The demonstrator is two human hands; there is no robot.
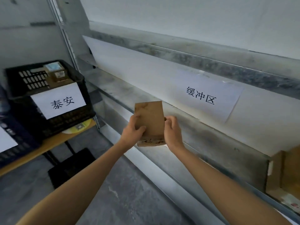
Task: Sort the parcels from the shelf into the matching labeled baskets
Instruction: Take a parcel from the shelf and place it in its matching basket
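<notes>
Both forearms reach forward, raised together. The left hand and right hand hold a brown parcel upright between them. The left thumb lies across its front face. The right fingers curl over its right edge. The fingertips behind the parcel are hidden, and the dark writing below the fingers is too blurred to read. Beyond the fingers runs the metal shelf with a paper sign. Far left of them a labeled black basket stands on the tabletop, its contents indistinct. Far right, a cardboard box on the shelf is cut off by the frame.
</notes>
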